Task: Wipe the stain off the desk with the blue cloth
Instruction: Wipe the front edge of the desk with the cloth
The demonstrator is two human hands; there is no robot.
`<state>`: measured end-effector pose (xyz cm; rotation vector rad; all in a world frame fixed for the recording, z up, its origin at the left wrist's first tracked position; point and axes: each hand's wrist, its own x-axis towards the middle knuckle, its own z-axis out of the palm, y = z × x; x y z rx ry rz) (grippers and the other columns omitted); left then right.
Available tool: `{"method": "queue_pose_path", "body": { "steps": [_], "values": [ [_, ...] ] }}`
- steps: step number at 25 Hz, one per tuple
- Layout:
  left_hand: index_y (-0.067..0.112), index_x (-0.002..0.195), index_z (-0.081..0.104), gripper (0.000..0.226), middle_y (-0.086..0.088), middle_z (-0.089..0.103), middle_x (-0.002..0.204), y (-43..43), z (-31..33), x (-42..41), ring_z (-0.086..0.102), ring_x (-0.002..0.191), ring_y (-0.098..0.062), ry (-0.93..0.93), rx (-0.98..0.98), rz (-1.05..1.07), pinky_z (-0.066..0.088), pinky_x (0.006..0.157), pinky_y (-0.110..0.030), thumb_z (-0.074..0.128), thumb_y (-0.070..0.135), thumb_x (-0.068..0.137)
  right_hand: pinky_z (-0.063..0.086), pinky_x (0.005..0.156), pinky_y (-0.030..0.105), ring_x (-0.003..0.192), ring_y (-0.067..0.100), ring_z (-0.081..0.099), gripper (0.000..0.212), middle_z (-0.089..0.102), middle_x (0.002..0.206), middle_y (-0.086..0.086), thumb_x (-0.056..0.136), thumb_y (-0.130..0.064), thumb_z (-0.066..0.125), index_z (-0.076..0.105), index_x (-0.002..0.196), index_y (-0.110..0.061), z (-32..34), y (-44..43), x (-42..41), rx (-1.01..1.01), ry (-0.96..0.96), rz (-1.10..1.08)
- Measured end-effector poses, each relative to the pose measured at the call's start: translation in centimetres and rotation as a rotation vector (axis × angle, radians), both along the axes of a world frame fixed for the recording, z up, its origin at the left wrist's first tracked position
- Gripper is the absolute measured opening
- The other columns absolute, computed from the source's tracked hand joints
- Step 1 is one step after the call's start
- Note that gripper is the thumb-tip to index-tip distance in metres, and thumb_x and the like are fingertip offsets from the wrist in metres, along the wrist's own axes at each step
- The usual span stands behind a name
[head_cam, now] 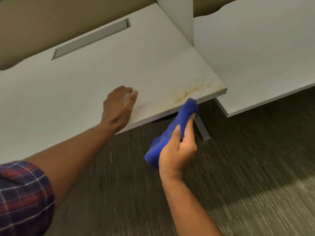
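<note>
A yellow-brown smeared stain (pixel 192 91) lies on the white desk (pixel 119 68), near its front right corner. My right hand (pixel 179 149) is shut on the blue cloth (pixel 177 126), bunched up and held just off the desk's front edge. The cloth's top end touches the edge right below the stain. My left hand (pixel 119 106) rests flat on the desk to the left of the stain, fingers spread, holding nothing. A plaid sleeve covers my left upper arm.
A grey cable slot (pixel 92 40) runs along the back of the desk. A white divider panel (pixel 177 19) separates it from a second white desk (pixel 255 57) on the right. A grey metal desk leg (pixel 202 129) stands on dark carpet (pixel 238 167) below.
</note>
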<state>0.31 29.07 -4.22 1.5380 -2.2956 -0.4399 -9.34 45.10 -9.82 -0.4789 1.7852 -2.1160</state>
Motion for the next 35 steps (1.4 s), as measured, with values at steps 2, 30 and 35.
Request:
{"method": "queue_pose_path", "body": {
  "steps": [2,30,35],
  "values": [
    [0.023,0.125,0.061,0.052,0.002,0.057,0.129,-0.3,1.1,2.0,0.048,0.121,-0.014,0.061,0.095,-0.076,0.035,0.107,-0.041,0.031,0.060,0.104,0.034,0.097,-0.003,0.113,-0.034,0.045,0.051,0.053,0.140,-0.014,0.103,-0.003,0.049,0.042,0.154,-0.004,-0.3,-0.8,-2.4,-0.024,-0.032,-0.098],
    [0.025,0.156,0.048,0.064,-0.006,0.041,0.167,-0.5,-1.0,11.2,0.032,0.156,-0.024,-0.156,-0.110,-0.043,0.021,0.127,-0.048,0.027,0.055,0.103,0.029,0.100,-0.004,0.126,-0.019,0.038,0.053,0.045,0.158,-0.001,0.106,-0.003,0.049,0.038,0.157,-0.011,0.1,-5.1,4.0,-0.003,-0.101,-0.110],
    [0.025,0.155,0.051,0.066,-0.006,0.042,0.166,-0.7,-1.3,11.2,0.032,0.156,-0.025,-0.126,-0.101,-0.031,0.021,0.127,-0.047,0.029,0.056,0.101,0.031,0.106,0.000,0.140,0.012,0.049,0.054,0.043,0.161,0.009,0.101,0.001,0.055,0.044,0.153,-0.011,0.6,-5.5,8.7,0.047,-0.062,-0.113]
  ]
}}
